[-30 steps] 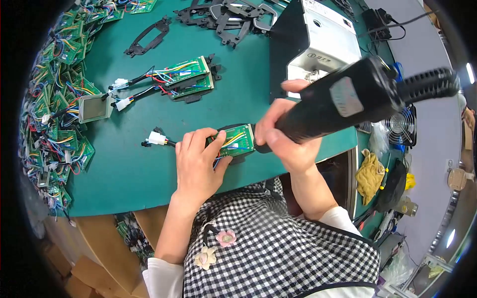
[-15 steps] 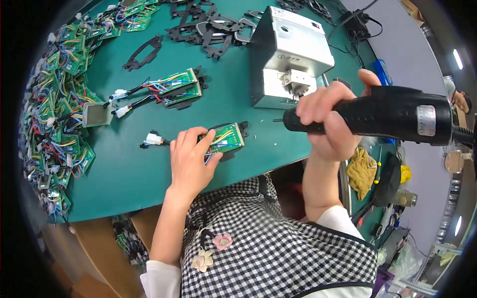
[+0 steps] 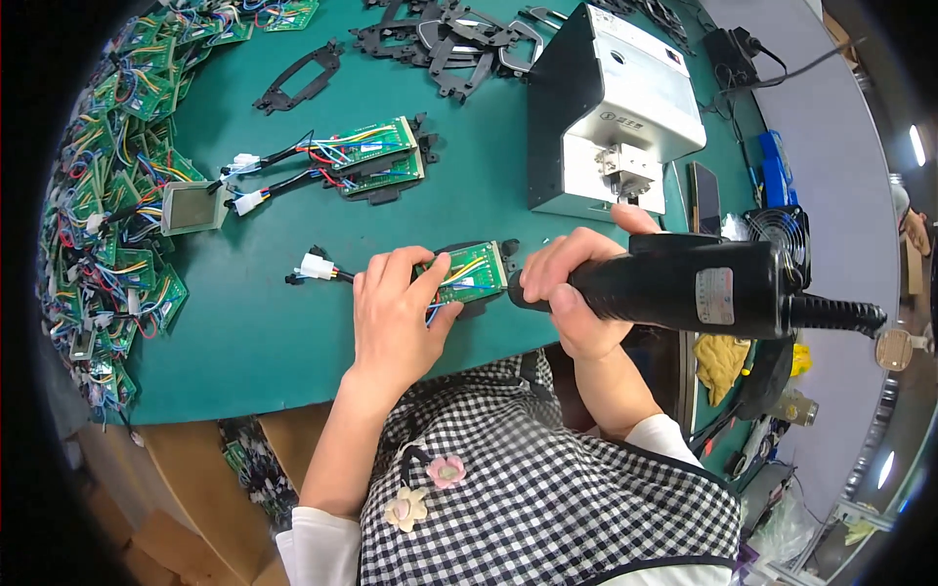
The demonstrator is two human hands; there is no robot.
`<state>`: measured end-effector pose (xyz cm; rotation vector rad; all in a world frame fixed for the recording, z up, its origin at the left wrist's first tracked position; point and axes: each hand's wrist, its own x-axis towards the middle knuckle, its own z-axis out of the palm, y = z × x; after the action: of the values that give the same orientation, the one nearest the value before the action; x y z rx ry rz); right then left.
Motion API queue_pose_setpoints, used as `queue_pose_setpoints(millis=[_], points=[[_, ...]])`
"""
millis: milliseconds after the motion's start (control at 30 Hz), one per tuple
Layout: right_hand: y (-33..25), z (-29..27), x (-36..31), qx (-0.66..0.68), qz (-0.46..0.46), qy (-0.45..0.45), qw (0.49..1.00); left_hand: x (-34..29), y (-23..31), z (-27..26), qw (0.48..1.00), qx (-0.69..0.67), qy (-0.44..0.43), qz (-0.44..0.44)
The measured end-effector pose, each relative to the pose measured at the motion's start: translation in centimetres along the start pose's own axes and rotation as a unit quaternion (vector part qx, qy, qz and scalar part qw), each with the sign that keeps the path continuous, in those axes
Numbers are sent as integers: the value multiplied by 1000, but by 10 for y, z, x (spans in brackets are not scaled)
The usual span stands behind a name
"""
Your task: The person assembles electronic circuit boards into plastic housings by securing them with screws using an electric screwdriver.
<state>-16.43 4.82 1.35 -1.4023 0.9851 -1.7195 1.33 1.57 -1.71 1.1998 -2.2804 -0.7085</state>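
Note:
A green circuit board (image 3: 471,275) with coloured wires lies in a black plastic frame (image 3: 511,250) on the table. My left hand (image 3: 399,308) grips its left part between thumb and fingers, pressing it down. From under that hand a cable with a white connector (image 3: 317,267) runs out to the left. In my right hand (image 3: 578,291) is a black electric screwdriver (image 3: 684,283), held nearly level with its tip end at the board's right edge. The bit itself is hidden or too small to make out.
Two more wired boards in frames (image 3: 366,146) lie behind. Many boards (image 3: 127,264) are heaped along the left edge. A silver and black screw feeder (image 3: 625,107) stands at the back right, beside a phone (image 3: 704,198) and small fan (image 3: 779,239). Loose black frames (image 3: 459,49) lie far off.
My right hand has brought the screwdriver left and down from beside the feeder to the board's right edge. My left hand stays on the board; the view has shifted slightly.

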Motion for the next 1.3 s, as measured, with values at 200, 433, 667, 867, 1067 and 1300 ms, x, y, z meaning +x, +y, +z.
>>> queue_pose_setpoints(millis=[200,433,667,867,1067,1300], points=[[-15,2,15,39,159,-162,973,-4,0,2,1000,-5,17,8],[-18,-14,32,-2,-157,-3,988,-2,2,-8,1000,20,13,21],[-33,-55,74,-98,-169,187,963,-13,-4,-14,997,73,17,-2],[-34,-31,52,41,-96,158,982,-13,-13,-5,994,3,98,37],[3,56,39,134,-17,65,989,-14,-16,1,992,-33,120,26],[26,73,51,80,77,-13,994,-12,-16,1,991,-58,120,12]])
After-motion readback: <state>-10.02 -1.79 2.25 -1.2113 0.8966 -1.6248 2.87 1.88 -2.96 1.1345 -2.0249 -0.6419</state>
